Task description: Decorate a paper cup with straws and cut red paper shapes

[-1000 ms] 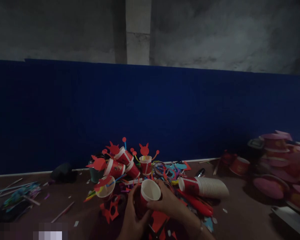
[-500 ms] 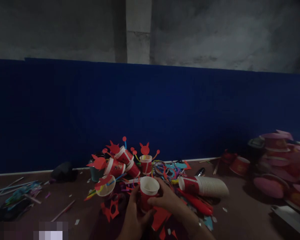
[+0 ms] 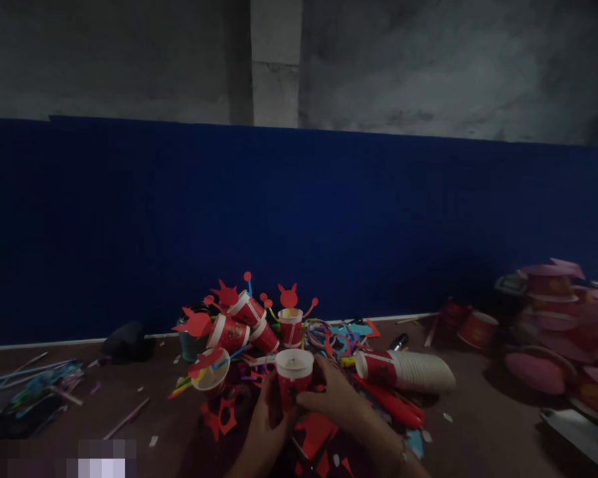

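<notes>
Between my two hands stands a red paper cup (image 3: 295, 372) with a white rim, its mouth facing up. My left hand (image 3: 268, 425) wraps round its left side, thumb in front low down. On the right side, my right hand (image 3: 331, 393) grips the cup with its thumb across the front. Just behind is a decorated cup (image 3: 292, 328) with a red paper head and pipe-cleaner arms. More such cups (image 3: 229, 334) lean in a heap to the left. Red paper scraps (image 3: 316, 435) lie below my hands.
A nested stack of paper cups (image 3: 418, 372) lies on its side at right, with a red tool-like object (image 3: 398, 405) before it. Pink paper cup pieces (image 3: 553, 318) pile up far right. Pipe cleaners (image 3: 44, 385) lie at left. A blue wall panel (image 3: 299, 212) closes off the back.
The cup in my hands has tipped slightly and shifted a little left, so less of its inside shows. My hands have moved with it. The other things look unchanged.
</notes>
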Motion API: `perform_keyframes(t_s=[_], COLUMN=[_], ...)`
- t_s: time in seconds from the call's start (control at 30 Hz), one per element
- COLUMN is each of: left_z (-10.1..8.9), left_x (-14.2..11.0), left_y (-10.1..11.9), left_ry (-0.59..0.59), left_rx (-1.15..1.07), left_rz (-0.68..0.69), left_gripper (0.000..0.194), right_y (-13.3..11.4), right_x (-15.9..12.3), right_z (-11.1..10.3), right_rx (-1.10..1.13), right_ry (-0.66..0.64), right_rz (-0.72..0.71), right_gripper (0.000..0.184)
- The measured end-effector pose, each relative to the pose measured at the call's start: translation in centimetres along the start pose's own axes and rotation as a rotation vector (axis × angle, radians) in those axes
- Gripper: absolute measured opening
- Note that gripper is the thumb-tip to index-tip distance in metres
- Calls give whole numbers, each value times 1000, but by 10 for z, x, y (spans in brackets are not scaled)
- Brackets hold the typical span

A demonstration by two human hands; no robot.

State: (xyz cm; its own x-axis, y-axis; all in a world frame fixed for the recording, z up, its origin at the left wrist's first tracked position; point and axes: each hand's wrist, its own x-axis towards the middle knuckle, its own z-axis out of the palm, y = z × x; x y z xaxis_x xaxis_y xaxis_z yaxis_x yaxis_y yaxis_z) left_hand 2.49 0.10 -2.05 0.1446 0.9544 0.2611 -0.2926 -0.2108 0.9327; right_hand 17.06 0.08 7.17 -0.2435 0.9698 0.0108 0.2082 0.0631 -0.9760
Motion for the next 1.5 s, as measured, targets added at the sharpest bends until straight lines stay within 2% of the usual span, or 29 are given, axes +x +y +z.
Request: perform_keyframes(t_s=[0.07,0.13,0.23,0.3,0.37,0.43,0.6,0.73,0.83,0.9,1.03,1.1,1.17,1.23,1.33,1.43,1.5], left_z=[4,5,3,1,-1,-1,-4,-7,-5,-2,2,2,0,-2,-4,-3,-3], left_x=[-2,-3,-3,-1,1,1,-3,-6,-7,-7,-8,-8,-9,-10,-10,-11,-11], left_y=[5,9,10,8,5,3,0,2,8,13,16,16,15,14,13,14,16], left_ry=[17,48,69,32,-5,-1,-17,-13,-6,45,158,170,169,159,119,98,117], left_rx=[111,168,129,52,-1,19,133,228,231,253,372,447,520,572,604,604,602], left_rz=[-3,26,46,43,48,49,114,120,92,67,103,175,238,264,279,295,302], left_gripper=[62,65,67,68,70,71,70,64,63,59,58,59,58,53,43,37,34], right_y=[0,0,0,1,3,6,12,10,6,3,6,9,10,8,1,0,5], right_x=[-2,-5,-7,-6,-3,1,9,9,7,4,3,4,6,6,5,4,5], right_z=[5,9,8,3,0,-1,-1,-6,-7,-4,5,8,8,6,1,-1,0], right_rx=[-102,-144,-110,-67,-54,-34,164,273,362,407,475,517,602,738,914,948,891], right_ry=[127,201,182,99,37,31,97,46,-34,-83,-69,-1,48,41,-20,-39,-42], right_rz=[5,13,-31,-38,-16,0,94,202,185,126,105,147,218,333,481,525,469], right_gripper=[53,68,90,81,59,44,49,41,39,41,49,51,42,31,27,27,28])
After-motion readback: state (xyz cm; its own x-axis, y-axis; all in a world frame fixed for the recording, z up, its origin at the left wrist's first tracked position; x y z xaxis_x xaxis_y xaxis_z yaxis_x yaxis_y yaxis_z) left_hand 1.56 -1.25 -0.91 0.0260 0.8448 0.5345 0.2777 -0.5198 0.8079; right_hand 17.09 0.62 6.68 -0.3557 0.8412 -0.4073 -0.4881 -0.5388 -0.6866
